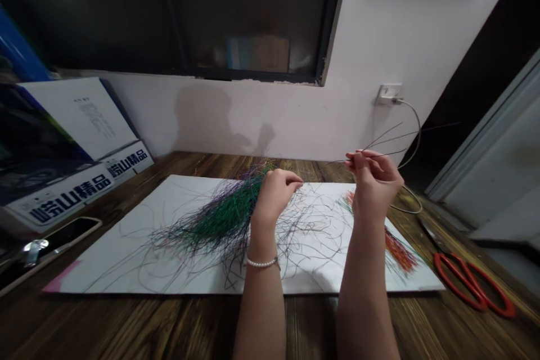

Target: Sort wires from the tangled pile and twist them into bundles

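A large loose heap of thin wire strands, green in the middle with purple and black around it, lies on a white board. My left hand, with a beaded bracelet on its wrist, is over the heap's right end. Its thumb and forefinger are pinched together; whatever is between them is too small to make out. Raised above the board's far right edge, my right hand pinches a few thin dark strands that stick out to both sides. Partly behind my right forearm lies a neater orange-red bundle of strands.
Red-handled scissors lie on the wooden table at right. A phone and printed boxes are at left. Loose dark strands spread over the board's middle. A white cable hangs from a wall socket.
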Available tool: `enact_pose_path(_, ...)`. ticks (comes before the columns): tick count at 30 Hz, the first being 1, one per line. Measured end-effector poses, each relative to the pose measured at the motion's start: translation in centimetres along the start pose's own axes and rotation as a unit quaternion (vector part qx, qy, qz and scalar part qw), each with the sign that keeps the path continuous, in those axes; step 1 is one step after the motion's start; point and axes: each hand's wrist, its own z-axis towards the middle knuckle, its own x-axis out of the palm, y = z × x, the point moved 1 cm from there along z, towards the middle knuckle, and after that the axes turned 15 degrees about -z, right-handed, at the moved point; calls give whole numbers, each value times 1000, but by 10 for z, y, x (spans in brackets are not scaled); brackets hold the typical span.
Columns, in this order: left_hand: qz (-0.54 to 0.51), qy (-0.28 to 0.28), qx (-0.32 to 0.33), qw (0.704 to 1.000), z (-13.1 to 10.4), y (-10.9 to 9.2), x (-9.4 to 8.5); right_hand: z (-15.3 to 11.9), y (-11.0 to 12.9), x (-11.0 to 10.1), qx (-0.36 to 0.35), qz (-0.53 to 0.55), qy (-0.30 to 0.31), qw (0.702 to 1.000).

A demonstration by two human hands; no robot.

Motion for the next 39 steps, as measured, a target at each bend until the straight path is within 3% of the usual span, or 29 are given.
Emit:
enact_pose_path(4,-49,-64,15,997,-2,-7,-10,1,-2,0,7,10,-30,999)
enact_pose_path(15,-231,-135,2,964,3,-10,-8,4,-11,-3,36,-2,-89,995)
enact_pose_path(25,-252,-163,-19,954,1,-15,-12,7,-17,-8,67,15,-106,992)
enact_pose_path(32,-261,-173,-15,950,1,-15,-11,9,-19,-10,37,15,-167,985)
enact_pose_path(39,-256,-190,-12,948,2,-13,-11,11,-18,-13,18,9,-123,992)
